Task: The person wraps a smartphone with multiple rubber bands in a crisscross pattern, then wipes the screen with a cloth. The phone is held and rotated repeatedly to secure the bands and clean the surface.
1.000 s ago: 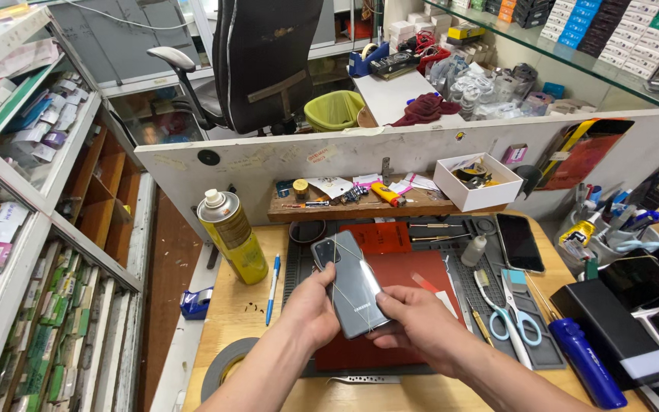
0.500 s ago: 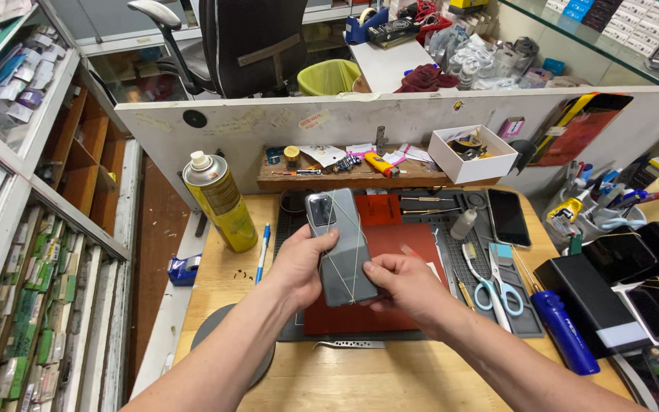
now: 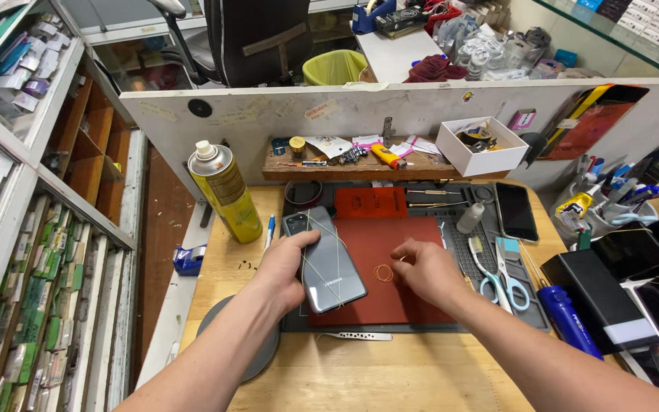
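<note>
Head view: rubber band just beside right hand fingertips.

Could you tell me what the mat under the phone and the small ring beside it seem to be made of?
The red mat looks like matte silicone or rubber: flat, dull, no glare. The small ring by the right hand looks like a tan rubber band, thin and slightly uneven. The phone back looks glossy, glass or plastic.
</note>
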